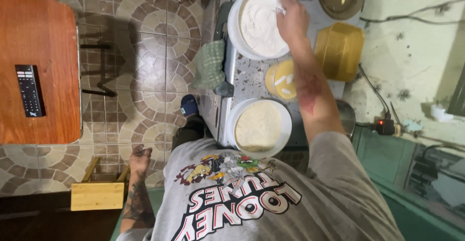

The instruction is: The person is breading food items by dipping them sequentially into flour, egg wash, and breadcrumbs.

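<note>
**One hand in the flour, one hanging at the side**

Nearest the camera, a grey printed T-shirt (pixel 252 207) fills the lower frame. Just past it, a round white bowl of pale crumbs (pixel 259 127) sits at the counter's near edge. The right hand (pixel 292 20) reaches into a larger round white bowl of white flour (pixel 259 23), fingers pinched on something small and white. The left hand (pixel 140 158) hangs loosely curled, empty, above the patterned tile floor (pixel 145 66)
</note>
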